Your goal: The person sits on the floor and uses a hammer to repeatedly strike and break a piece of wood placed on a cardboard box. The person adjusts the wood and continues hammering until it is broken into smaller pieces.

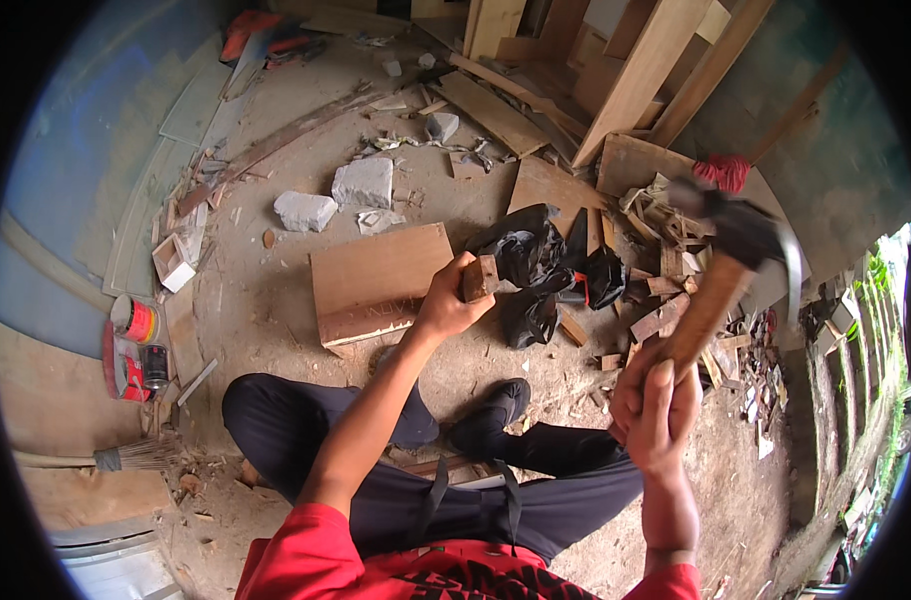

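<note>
My left hand [452, 305] is closed around a small brown wooden block [480, 278], held out in front of me with one end showing past the fingers. My right hand [658, 410] grips the wooden handle of a claw hammer [711, 300], raised on the right side. The hammer's dark head is slightly blurred, with its curved claw toward the right. Just beyond my left hand sits a low wooden box or board piece [381, 275] on the floor. Black plastic bags [521, 245] lie to the right of the block.
White stone blocks [364, 183] rest farther back. Wood scraps [666, 285] are heaped at the right, with tall boards [641, 80] leaning behind. Paint cans [136, 318] and a twig broom [136, 456] lie at the left. My legs [326, 415] are folded on the floor.
</note>
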Tool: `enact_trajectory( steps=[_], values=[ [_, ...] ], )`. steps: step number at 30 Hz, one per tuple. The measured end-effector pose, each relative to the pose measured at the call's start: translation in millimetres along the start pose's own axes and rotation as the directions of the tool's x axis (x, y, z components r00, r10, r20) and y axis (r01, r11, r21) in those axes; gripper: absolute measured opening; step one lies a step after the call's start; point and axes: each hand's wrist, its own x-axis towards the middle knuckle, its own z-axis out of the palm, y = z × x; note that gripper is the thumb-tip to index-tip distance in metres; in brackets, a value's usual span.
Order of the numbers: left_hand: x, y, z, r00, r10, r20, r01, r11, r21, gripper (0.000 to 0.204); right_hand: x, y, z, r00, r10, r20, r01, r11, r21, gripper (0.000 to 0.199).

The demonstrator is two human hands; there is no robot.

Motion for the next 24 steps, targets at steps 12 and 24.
enact_trajectory(
  steps=[12,24],
  values=[
    [-4.4,-3.9,12.2,0.998,-0.006,0.063,0.003,0.999,0.049,0.026,-24.9,52.3,4.9,0.988,0.149,-0.035,-0.147,0.987,0.060,0.025],
    [-7.8,-3.6,-9.4,1.000,-0.006,-0.005,0.006,0.996,0.090,0.024,-27.1,51.5,-1.2,0.902,0.428,0.048,-0.367,0.822,-0.436,0.031]
  ],
)
